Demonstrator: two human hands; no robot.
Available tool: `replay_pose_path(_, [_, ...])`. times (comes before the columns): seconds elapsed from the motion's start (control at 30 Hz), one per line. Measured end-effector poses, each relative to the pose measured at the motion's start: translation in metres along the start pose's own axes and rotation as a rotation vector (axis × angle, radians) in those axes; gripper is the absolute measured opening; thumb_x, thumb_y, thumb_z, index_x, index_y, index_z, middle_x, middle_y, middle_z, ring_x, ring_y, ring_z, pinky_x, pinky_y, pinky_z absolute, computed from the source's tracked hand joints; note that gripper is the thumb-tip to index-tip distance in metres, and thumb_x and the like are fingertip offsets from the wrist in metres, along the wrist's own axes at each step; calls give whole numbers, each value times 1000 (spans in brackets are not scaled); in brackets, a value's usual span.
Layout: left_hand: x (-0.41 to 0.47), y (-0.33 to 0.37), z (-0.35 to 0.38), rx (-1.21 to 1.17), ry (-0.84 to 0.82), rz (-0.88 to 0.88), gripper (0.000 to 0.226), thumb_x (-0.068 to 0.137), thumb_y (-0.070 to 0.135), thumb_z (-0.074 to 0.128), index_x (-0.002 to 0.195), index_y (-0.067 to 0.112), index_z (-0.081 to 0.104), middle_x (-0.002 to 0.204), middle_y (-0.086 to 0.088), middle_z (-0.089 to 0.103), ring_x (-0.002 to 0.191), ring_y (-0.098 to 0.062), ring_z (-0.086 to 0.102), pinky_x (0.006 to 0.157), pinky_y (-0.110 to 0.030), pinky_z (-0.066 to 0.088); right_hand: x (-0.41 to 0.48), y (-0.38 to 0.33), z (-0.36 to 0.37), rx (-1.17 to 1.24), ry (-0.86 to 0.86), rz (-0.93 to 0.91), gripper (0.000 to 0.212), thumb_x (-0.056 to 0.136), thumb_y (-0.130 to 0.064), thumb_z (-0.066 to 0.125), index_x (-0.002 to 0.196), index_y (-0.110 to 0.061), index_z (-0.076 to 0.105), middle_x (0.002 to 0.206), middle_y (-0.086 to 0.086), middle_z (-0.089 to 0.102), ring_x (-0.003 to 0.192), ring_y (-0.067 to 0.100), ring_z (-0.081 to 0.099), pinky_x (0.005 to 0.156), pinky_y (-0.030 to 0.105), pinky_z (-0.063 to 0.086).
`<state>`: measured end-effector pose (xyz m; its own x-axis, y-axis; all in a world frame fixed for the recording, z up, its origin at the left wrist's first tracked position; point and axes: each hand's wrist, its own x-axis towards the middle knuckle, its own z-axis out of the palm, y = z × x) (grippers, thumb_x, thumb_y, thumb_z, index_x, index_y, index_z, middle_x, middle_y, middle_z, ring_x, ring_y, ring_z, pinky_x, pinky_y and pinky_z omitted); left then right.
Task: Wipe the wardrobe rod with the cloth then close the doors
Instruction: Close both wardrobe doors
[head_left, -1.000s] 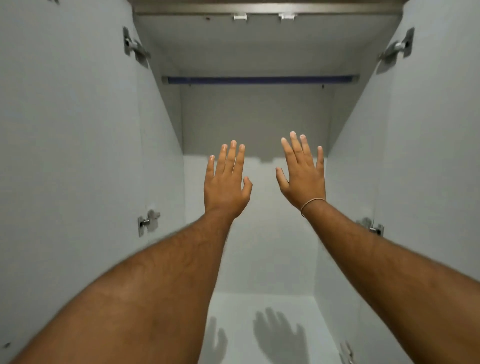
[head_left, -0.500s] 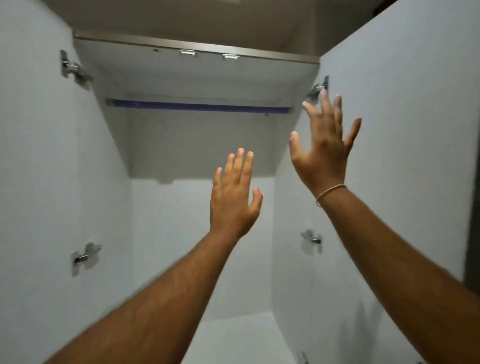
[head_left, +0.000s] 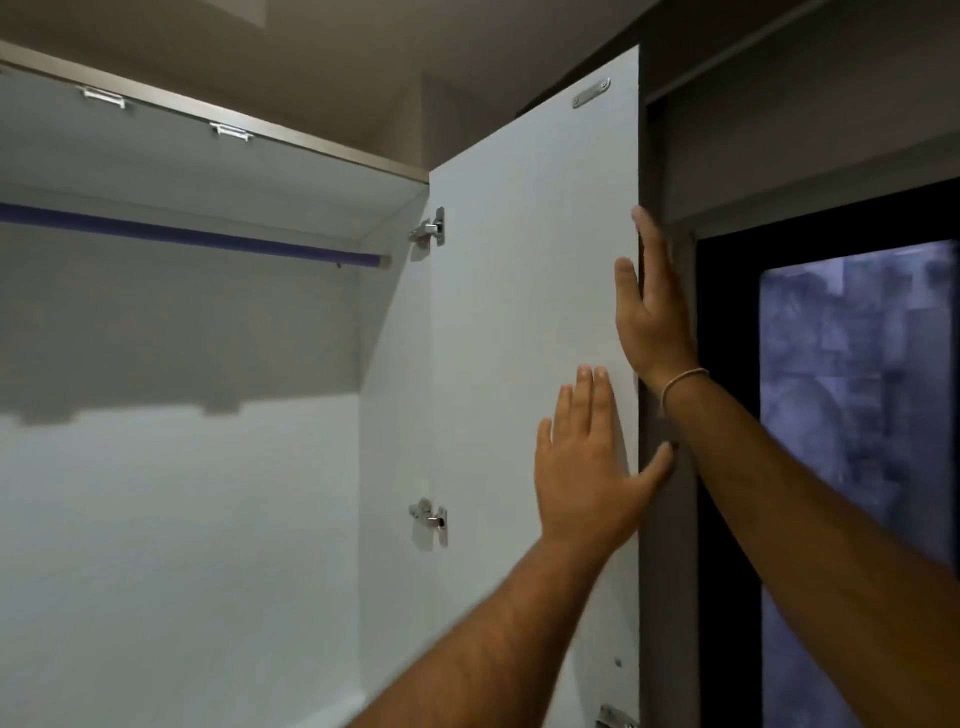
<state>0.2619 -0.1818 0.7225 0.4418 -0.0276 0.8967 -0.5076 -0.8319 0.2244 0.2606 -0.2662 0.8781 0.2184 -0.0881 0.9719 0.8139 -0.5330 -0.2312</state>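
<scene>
- Head view: open wardrobe (head_left: 182, 493), white inside, bare back wall, metal strip along its top front edge.
- Right door (head_left: 519, 322) swung open, white inner face toward the camera, free edge on the right, next to a dark frame.
- Dark window (head_left: 852, 441) at far right, well apart from the door.
- Rod (head_left: 197, 236), blue-purple, runs across the upper interior, its right end fixed at the side wall; nothing on it.
- Left hand (head_left: 587, 473) flat and spread on the door's inner face near the free edge, thumb hooked round that edge; not clenched, holds nothing else.
- Right hand (head_left: 652, 312) higher up on the same edge, thumb on the inner face, fingers wrapped behind; it grasps the door edge. Thin band (head_left: 683, 379) on that wrist.
- Two hinges on the door's left side: upper hinge (head_left: 430, 231), lower hinge (head_left: 431, 519).
- Small metal plate (head_left: 590, 94) near the door's top corner.
- Cloth not seen.
</scene>
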Motion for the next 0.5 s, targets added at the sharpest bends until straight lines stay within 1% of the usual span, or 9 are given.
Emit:
replay_pose_path(0.07, [-1,13,12,-9,7,-46,113,89,76,51,169,32,-15,181,6,-12,167,-21,-3,130,-49,23,-4,-2,2,158,-48,11,56,118,-18,32,172,-20,18,181,-4,19,167,12,17,135,23,17])
replay_pose_path(0.1, [-2,15,15,-13,8,-59,118,88,67,61,168,31,-18,180,5,-14,167,-23,-3,128,-48,29,-5,-5,3,205,-37,38,57,118,-16,31,173,-19,15,181,-4,16,167,12,17,135,23,17])
replay_pose_path(0.13, [-3,15,15,-18,6,-65,122,87,54,70,168,31,-19,180,5,-17,166,-25,-5,126,-48,36,-5,-8,4,240,-14,73,58,118,-16,31,173,-19,13,181,-3,15,168,13,17,137,28,18])
replay_pose_path(0.2, [-8,17,12,-35,8,-64,126,86,33,76,167,32,-21,179,7,-21,166,-26,-7,118,-47,49,-7,-14,3,280,22,133,59,118,-17,33,173,-20,13,181,-2,17,167,13,19,136,33,22])
replay_pose_path(0.3, [-21,16,-5,-63,52,-79,124,89,26,77,167,37,-18,180,10,-14,167,-24,0,111,-41,55,-18,-31,6,306,10,135,55,118,-20,33,172,-21,22,178,-5,26,152,-14,31,126,9,29])
replay_pose_path(0.33, [-27,14,-14,-68,73,-85,122,89,28,78,168,39,-15,181,10,-6,167,-24,7,111,-38,53,-22,-39,9,321,11,119,55,118,-20,32,172,-20,23,178,-6,27,149,-18,32,125,7,29])
replay_pose_path(0.37, [-34,8,-24,-70,96,-90,120,89,30,79,168,41,-11,181,10,4,165,-23,17,112,-36,51,-26,-49,16,350,18,100,55,117,-16,32,172,-17,24,178,-4,27,152,-14,31,128,10,28])
replay_pose_path(0.43, [-49,-8,-50,-90,139,-98,111,89,33,81,167,44,3,175,12,24,157,-16,39,113,-28,48,-31,-72,31,425,40,70,55,115,-6,33,170,-9,26,177,2,29,162,7,29,133,26,26])
replay_pose_path(0.5, [-65,-26,-79,-135,212,-121,94,87,35,81,161,45,25,160,19,43,138,-7,57,108,-22,54,-37,-99,50,492,37,57,56,114,-1,35,169,-5,27,177,4,30,165,16,28,135,33,25])
